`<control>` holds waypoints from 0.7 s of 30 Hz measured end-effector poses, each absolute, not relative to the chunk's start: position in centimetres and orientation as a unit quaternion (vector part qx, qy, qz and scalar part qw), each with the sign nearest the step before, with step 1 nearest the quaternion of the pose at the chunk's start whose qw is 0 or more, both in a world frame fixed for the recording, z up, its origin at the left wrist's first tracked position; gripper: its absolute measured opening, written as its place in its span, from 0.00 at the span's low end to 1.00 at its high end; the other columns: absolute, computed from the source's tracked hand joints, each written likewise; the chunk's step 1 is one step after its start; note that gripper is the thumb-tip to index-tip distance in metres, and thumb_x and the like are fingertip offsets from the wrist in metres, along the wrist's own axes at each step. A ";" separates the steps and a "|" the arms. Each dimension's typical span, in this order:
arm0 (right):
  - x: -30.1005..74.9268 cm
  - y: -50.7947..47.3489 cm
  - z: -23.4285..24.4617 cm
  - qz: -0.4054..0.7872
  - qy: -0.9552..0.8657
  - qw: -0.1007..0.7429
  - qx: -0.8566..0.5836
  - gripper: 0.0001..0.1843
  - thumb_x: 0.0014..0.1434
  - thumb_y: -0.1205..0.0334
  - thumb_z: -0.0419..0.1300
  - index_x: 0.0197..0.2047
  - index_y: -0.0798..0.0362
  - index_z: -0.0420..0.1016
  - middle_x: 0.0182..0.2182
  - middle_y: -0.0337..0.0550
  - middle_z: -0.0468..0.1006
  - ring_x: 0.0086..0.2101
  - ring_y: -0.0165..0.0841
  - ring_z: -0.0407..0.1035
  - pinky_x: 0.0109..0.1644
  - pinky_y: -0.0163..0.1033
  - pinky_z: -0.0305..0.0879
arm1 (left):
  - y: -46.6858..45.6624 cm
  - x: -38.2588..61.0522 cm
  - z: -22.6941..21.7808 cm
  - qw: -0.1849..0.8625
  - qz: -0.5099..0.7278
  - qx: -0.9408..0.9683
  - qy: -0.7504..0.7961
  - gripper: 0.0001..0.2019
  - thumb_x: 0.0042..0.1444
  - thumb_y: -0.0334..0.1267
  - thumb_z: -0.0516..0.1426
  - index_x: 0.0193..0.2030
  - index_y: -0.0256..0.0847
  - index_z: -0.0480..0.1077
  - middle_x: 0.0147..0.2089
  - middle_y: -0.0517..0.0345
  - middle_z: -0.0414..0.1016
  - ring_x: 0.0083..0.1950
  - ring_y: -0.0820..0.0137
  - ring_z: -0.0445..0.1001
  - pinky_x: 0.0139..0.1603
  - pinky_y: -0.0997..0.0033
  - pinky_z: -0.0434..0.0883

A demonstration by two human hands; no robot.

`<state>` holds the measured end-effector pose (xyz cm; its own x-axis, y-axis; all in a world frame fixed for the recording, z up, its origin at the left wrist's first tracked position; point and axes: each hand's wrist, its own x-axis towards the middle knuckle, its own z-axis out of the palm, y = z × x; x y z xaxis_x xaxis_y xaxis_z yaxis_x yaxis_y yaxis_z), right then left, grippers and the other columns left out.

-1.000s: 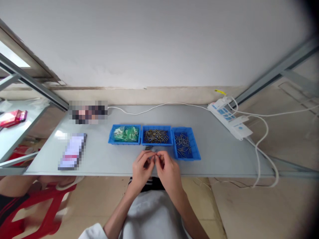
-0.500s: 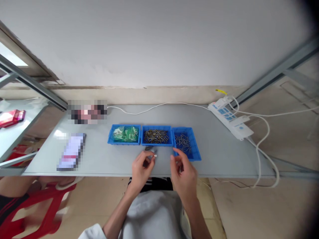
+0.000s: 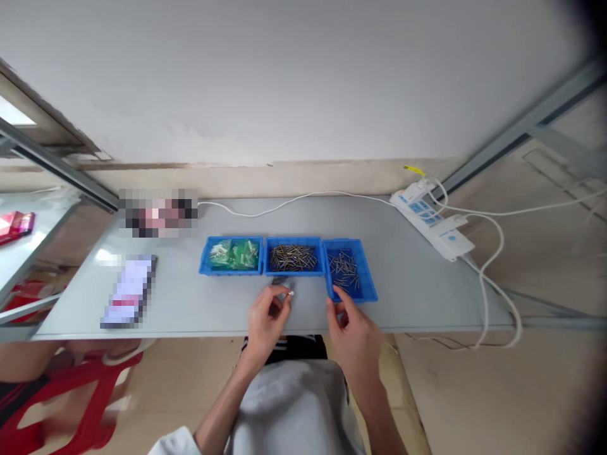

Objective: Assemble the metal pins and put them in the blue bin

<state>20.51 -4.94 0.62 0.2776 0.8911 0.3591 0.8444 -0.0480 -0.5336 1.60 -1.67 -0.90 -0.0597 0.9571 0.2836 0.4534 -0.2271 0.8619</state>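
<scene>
Three blue trays stand in a row on the grey table [image 3: 417, 284]. The left tray [image 3: 231, 256] holds green and clear bagged parts, the middle tray [image 3: 294, 258] brass-coloured pins, the right tray [image 3: 349, 273] dark metal pins. My left hand [image 3: 265, 316] is closed, pinching a small metal piece with a white tip [image 3: 286, 293] just in front of the middle tray. At the front edge of the right tray my right hand [image 3: 353, 322] has its fingers curled near the pins. What those fingers hold, if anything, is hidden.
A white power strip [image 3: 434, 224] with white cables lies at the back right. A blurred phone [image 3: 128, 291] rests at the left, with a blurred object [image 3: 159, 212] behind it. Red stool [image 3: 61, 392] stands below left. Metal frame bars run on both sides.
My hands were together in front of the middle tray. The right hand has moved right to the front of the right tray, and the left hand stays, still pinching the small piece.
</scene>
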 end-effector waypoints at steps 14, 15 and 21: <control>18.4 -5.1 1.3 0.124 -0.636 0.446 -0.618 0.14 0.75 0.59 0.60 0.57 0.53 0.82 0.29 0.38 0.81 0.22 0.28 0.68 0.32 0.33 0.69 | -1.7 1.5 -1.1 0.299 0.462 0.612 0.568 0.03 0.67 0.35 0.62 0.44 0.44 0.80 0.31 0.63 0.81 0.25 0.75 0.73 0.31 0.78 0.70; 17.8 -4.8 1.2 0.142 -0.651 0.446 -0.597 0.13 0.75 0.60 0.60 0.57 0.52 0.81 0.30 0.38 0.82 0.23 0.28 0.68 0.32 0.33 0.69 | -1.7 1.4 -1.1 0.306 0.465 0.608 0.567 0.04 0.67 0.35 0.62 0.44 0.44 0.80 0.32 0.62 0.82 0.26 0.75 0.74 0.31 0.78 0.71; 15.2 -2.2 -0.7 0.203 -0.684 0.471 -0.518 0.13 0.76 0.62 0.58 0.58 0.49 0.80 0.40 0.44 0.85 0.30 0.31 0.76 0.37 0.34 0.75 | -1.4 1.0 -1.2 0.312 0.483 0.585 0.572 0.03 0.64 0.35 0.63 0.43 0.43 0.79 0.38 0.58 0.86 0.29 0.73 0.77 0.34 0.75 0.74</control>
<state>15.21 -2.23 -0.66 -0.0184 0.9008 0.4339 0.5173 0.3799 -0.7668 1.05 -1.45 -1.18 -0.1197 0.9707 0.2082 0.3672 -0.1516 0.9177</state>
